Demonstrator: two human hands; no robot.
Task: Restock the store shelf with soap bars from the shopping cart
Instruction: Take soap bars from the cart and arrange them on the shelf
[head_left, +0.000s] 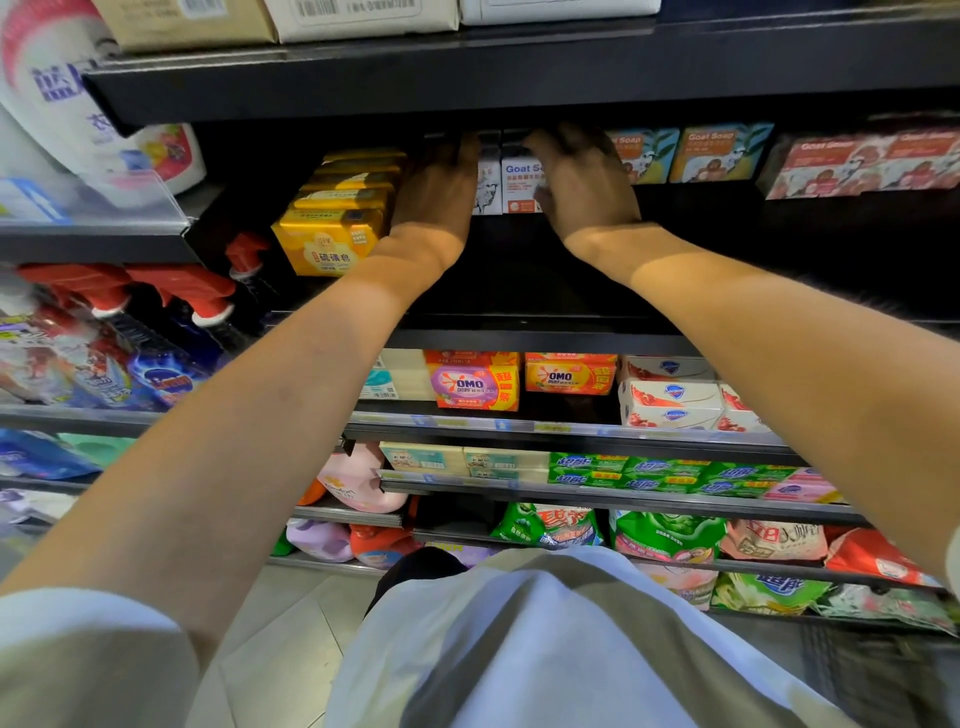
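Step in hand: You are reaching both arms deep into the shaded shelf (519, 312) and setting white Goat Soap boxes (519, 184) upright, at about 12 o'clock in your view; this reads as the placing stage, not the fetching one.

Left hand: Your left hand (441, 182) is lying against the left side of the white boxes, fingers pointing into the shelf; in the shadow you cannot tell whether it is gripping or only steadying.

Right hand: Your right hand (582, 182) is curling over the top and right edge of a white box, seemingly holding it.

Where the soap is: The white boxes are standing between your two hands, near the back of the shelf, touching one another.

Count of white boxes: Two fronts are showing between your hands; any more are hidden behind them.

Count of neighbours: Two colourful Goat Soap boxes (680, 153) are standing at 1 o'clock, a red pack (862, 163) at 2 o'clock, and a stack of about five yellow soap bars (332, 228) at 10 o'clock.

Shopping cart: It is not appearing in your view.

Next move: You will likely be squaring the boxes into line with the colourful ones, then easing both hands out without toppling them.
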